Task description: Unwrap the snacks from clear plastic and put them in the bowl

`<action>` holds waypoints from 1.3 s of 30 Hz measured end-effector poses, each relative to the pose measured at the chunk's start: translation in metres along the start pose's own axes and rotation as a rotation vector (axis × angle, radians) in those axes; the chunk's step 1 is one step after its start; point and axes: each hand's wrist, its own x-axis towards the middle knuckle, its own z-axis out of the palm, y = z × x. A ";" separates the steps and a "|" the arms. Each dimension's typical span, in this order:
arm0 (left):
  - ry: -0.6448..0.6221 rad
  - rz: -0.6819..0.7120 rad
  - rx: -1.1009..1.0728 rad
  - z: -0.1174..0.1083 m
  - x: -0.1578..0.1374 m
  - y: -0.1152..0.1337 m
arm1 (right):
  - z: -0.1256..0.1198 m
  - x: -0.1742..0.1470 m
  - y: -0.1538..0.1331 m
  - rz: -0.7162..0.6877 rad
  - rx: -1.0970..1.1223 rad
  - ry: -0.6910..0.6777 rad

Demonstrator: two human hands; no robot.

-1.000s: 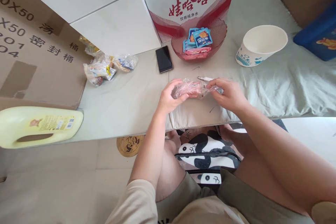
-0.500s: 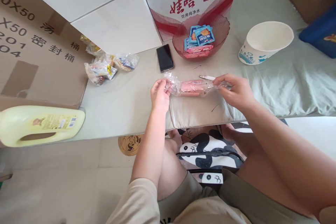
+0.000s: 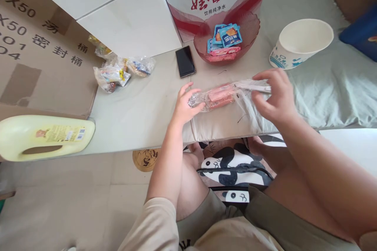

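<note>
A clear plastic bag with pink wrapped packets inside lies on the cloth-covered surface. My left hand is at the bag's left end, its thumb and fingers spread apart around the crinkled plastic. At the other end, my right hand has its thumb and forefinger apart. Close to those fingertips is a slim white tool, partly overlapped by the plastic; I cannot tell its kind. Beyond the bag, a pink ribbed bowl holds blue sachets and pink packets.
A phone lies left of the bowl. Bagged snacks sit by a cardboard box. At left is a pale yellow jug. A white paper tub stands at right; a white-and-red carton rises behind.
Both hands have loosened from pinching the bag's ends, and their fingers have spread. The bag now slants up to the right, over the white tool. My right hand has shifted slightly right and away.
</note>
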 end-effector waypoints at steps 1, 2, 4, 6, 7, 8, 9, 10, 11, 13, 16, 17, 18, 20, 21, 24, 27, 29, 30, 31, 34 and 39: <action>-0.031 -0.002 0.022 0.001 -0.001 0.002 | 0.002 -0.001 0.001 0.000 -0.050 -0.064; -0.041 -0.018 0.016 0.003 -0.001 0.003 | 0.005 0.000 0.004 0.033 -0.099 -0.106; -0.050 -0.063 -0.058 0.006 -0.001 0.006 | 0.012 0.004 0.011 0.154 -0.153 -0.123; -0.061 -0.090 -0.160 0.008 -0.001 0.008 | 0.016 0.010 0.017 0.243 -0.146 -0.075; -0.058 -0.099 -0.200 0.009 -0.001 0.009 | 0.016 0.014 0.019 0.263 -0.136 -0.035; -0.040 -0.105 -0.228 0.009 0.000 0.010 | 0.015 0.017 0.019 0.265 -0.131 0.011; -0.004 -0.114 -0.242 0.008 0.000 0.010 | 0.013 0.020 0.018 0.255 -0.134 0.062; 0.053 -0.128 -0.246 0.008 0.002 0.009 | 0.010 0.021 0.015 0.238 -0.143 0.110; 0.124 -0.149 -0.247 0.007 0.003 0.009 | 0.007 0.022 0.011 0.217 -0.155 0.148; 0.268 -0.220 -0.263 0.006 0.007 0.006 | 0.003 0.019 0.003 0.166 -0.181 0.166; 0.382 -0.360 -0.314 0.005 0.015 0.002 | 0.003 0.012 -0.005 0.071 -0.183 0.012; 0.393 -0.394 -0.318 0.005 0.018 0.000 | 0.006 0.009 -0.006 0.035 -0.173 -0.065; 0.405 -0.414 -0.312 0.005 0.021 -0.002 | 0.010 0.008 -0.006 -0.003 -0.159 -0.139; 0.429 -0.420 -0.277 0.004 0.024 -0.007 | 0.018 0.006 -0.005 -0.078 -0.125 -0.254; 0.443 -0.418 -0.254 0.004 0.025 -0.009 | 0.023 0.006 -0.003 -0.108 -0.112 -0.289; 0.475 -0.423 -0.180 0.000 0.026 -0.018 | 0.033 0.007 0.002 -0.137 -0.137 -0.321; 0.468 -0.437 -0.158 -0.003 0.025 -0.025 | 0.037 0.007 0.008 -0.076 -0.250 -0.336; 0.456 -0.437 -0.176 -0.005 0.025 -0.027 | 0.037 0.006 0.010 -0.043 -0.295 -0.358; 0.455 -0.431 -0.186 -0.005 0.025 -0.027 | 0.036 0.006 0.010 -0.038 -0.298 -0.363; 0.456 -0.423 -0.194 -0.006 0.025 -0.027 | 0.034 0.005 0.009 -0.041 -0.294 -0.361; 0.454 -0.394 -0.217 -0.005 0.026 -0.024 | 0.024 0.003 -0.001 -0.082 -0.277 -0.324; 0.368 -0.353 -0.183 -0.002 0.027 -0.022 | 0.008 -0.004 -0.022 -0.307 -0.168 -0.349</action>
